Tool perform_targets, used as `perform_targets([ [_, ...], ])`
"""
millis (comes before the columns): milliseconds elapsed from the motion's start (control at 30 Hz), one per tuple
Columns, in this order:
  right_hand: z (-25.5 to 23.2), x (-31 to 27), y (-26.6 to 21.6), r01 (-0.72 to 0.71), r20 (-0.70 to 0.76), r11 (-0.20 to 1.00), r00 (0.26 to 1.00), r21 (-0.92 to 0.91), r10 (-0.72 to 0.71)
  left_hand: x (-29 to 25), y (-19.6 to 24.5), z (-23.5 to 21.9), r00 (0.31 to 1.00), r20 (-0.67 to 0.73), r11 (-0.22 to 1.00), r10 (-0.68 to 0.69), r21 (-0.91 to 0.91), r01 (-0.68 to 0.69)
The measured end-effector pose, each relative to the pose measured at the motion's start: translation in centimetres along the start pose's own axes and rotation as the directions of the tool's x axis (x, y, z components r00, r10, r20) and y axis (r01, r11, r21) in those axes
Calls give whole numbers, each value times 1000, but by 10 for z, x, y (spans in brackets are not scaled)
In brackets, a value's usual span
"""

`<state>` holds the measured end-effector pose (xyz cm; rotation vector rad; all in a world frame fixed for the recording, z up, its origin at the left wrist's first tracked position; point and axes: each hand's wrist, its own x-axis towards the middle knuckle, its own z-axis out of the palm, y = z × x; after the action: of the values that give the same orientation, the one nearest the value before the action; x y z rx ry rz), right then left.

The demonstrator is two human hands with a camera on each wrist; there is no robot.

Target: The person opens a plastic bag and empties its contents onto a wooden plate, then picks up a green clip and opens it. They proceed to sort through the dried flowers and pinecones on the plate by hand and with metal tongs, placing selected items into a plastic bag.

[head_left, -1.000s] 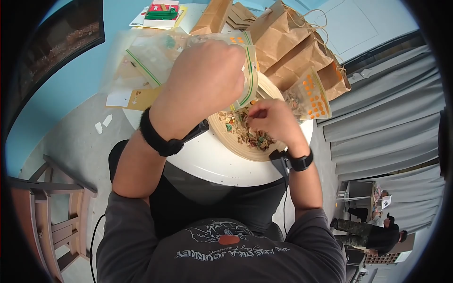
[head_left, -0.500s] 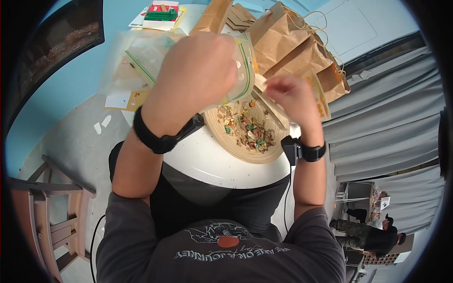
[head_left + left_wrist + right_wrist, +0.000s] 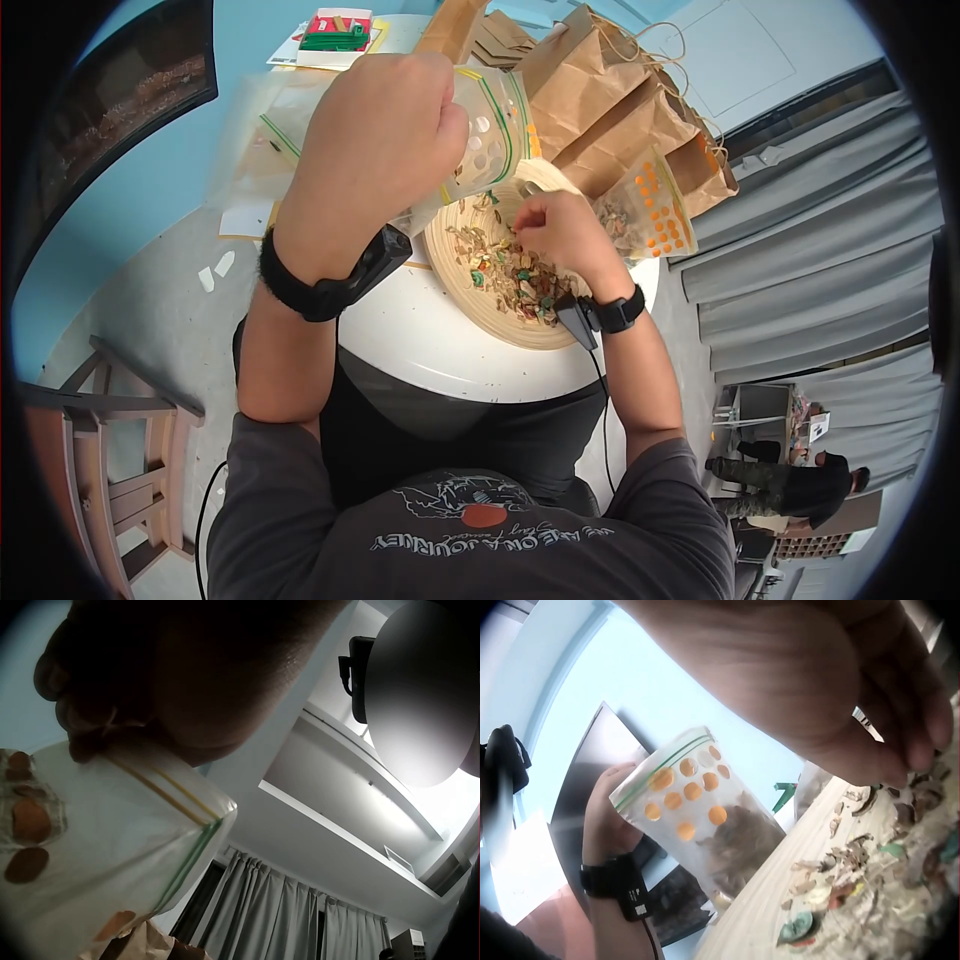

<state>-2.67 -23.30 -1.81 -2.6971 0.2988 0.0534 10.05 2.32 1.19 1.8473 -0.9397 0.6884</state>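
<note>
With curled fingers my left hand grips the top edge of a clear zip bag with orange dots and a green seal. Brownish dried matter fills the low part of this bag in the right wrist view. Below it and to the right lies a round pale wooden plate, strewn with dried flakes in brown, green, red and yellow. My right hand is over the plate, thumb and fingertips pinched together right at the flakes.
A second orange-dotted zip bag stands right of the plate. Brown paper bags crowd the back of the white table. A small box with green items sits at the far left. Another person is off to the right.
My right hand went up and right, away from the plate, then came back down to the flakes. The left hand has shifted left with the bag, which tilts more.
</note>
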Motion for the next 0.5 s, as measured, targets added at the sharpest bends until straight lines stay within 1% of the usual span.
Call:
perform_targets([
  [33,-1,4,-2,-22,-54,999,998,41,24,0,0,0,1000,8,1000,4,6,-4],
  [67,0,10,-3,-22,-54,999,998,43,24,0,0,1,1000,9,1000,5,7,-5],
  [133,5,21,-8,107,-169,994,980,2,-105,0,2,1,1000,2,1000,17,8,-17],
  [167,10,25,-11,109,-169,994,980,2,-107,0,2,1,1000,1,1000,16,10,-16],
  [233,17,32,-17,161,-122,986,980,34,-155,0,3,0,1000,21,1000,15,-5,-15],
  [267,21,38,-14,163,-121,986,980,33,-158,0,3,-1,1000,19,1000,13,-4,-13],
  [333,29,47,-8,237,-119,971,964,-13,-237,-1,3,-1,999,43,1000,-7,-2,7],
  [367,29,46,-8,239,-116,971,964,-12,-239,-2,4,-1,999,42,1000,-10,0,11],
  [433,20,42,-12,168,-33,985,985,-49,-170,-2,5,1,999,38,1000,-10,2,10],
  [500,10,33,-17,134,-40,990,990,-49,-136,-3,7,3,999,42,1000,-5,-8,5],
])
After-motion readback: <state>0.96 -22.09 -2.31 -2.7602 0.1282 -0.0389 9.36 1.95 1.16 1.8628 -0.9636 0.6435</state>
